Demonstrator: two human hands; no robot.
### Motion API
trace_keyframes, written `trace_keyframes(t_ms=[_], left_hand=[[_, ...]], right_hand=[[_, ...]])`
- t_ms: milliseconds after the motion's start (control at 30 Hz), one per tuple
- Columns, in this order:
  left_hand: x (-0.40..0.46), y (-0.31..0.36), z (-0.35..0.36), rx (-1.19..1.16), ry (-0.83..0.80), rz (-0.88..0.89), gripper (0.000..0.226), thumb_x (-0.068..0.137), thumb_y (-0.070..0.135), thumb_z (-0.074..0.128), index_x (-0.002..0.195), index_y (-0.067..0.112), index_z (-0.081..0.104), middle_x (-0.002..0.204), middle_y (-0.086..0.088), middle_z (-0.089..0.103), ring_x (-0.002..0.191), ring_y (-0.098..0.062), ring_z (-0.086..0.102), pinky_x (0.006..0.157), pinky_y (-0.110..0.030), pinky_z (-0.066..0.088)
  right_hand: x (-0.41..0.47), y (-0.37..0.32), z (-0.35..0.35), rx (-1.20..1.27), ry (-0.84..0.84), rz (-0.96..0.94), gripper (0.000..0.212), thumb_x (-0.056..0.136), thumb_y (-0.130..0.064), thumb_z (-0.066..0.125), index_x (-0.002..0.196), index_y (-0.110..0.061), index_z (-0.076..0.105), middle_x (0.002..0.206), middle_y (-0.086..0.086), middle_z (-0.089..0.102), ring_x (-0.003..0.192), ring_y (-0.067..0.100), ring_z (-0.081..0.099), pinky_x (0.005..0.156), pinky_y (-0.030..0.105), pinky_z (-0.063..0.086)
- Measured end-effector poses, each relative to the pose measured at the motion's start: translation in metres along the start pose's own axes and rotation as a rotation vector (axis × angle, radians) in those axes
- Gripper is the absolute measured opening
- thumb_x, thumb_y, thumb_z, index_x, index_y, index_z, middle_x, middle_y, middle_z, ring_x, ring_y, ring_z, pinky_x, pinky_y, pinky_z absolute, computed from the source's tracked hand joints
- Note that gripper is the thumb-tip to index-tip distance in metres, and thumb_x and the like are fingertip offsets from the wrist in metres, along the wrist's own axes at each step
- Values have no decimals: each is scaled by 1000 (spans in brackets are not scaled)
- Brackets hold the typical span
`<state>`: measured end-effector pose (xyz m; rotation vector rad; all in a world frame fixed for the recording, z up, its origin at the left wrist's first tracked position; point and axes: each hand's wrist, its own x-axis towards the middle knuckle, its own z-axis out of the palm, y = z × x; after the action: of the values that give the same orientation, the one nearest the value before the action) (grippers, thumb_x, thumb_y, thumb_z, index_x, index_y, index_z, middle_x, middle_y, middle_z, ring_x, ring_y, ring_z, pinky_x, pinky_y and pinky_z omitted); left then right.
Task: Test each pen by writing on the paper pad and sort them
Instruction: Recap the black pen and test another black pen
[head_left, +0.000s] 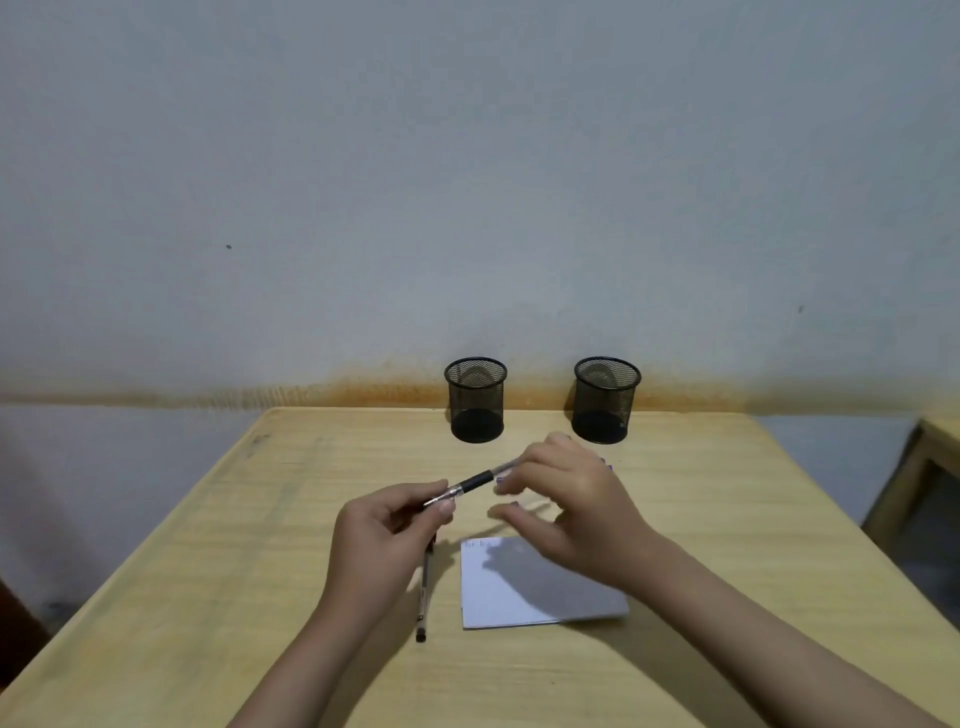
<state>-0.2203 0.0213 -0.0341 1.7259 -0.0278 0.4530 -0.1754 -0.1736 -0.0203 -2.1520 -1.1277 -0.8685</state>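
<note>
Pen in hand (475, 480): clear barrel with a black grip, held level above the table, its tip end at the left hand and its far end hidden under the right hand.
Left hand (387, 525): fingers pinched on the tip end of the pen.
Right hand (563, 501): curled over the other end of the pen, thumb apart below (whether it grips the barrel I cannot tell).
Second pen (425, 597): lies on the table just left of the pad, partly under the left hand.
Paper pad (519, 597): white, flat on the table, faint marks at its top left corner.
Left cup (475, 400): black mesh, upright at the table's far edge, nothing seen inside.
Right cup (607, 400): same make, well apart from the first, nothing seen inside.
Table (208, 571): light wood, set against the wall.
Wall (467, 182): pale grey-blue with a rusty orange stain along its base.
</note>
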Motion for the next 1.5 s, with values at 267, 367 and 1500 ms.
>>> trace_keyframes(t_ms=[267,367,1500], left_hand=[[-2,7,2,-22,-131,46,19,72,1,73,86,14,76,87,1,76,85,-12,69,76,-20,54],[1,3,-2,-6,-113,54,19,73,0,73,84,15,76,87,0,75,85,-13,69,75,-18,52],[-6,-44,-32,462,-82,67,29,82,16,65,109,28,61,112,17,56,104,0,55,93,-25,43]], right_hand=[[-12,-32,27,843,-69,876,20,84,-22,71,94,-6,65,63,0,58,56,8,53,52,19,41],[-5,-39,29,953,176,872,7,89,-12,64,90,-7,69,55,-6,62,52,4,55,50,17,43],[-42,-6,26,746,261,957,6,80,-2,72,84,-7,72,76,-6,74,76,9,69,70,33,57]])
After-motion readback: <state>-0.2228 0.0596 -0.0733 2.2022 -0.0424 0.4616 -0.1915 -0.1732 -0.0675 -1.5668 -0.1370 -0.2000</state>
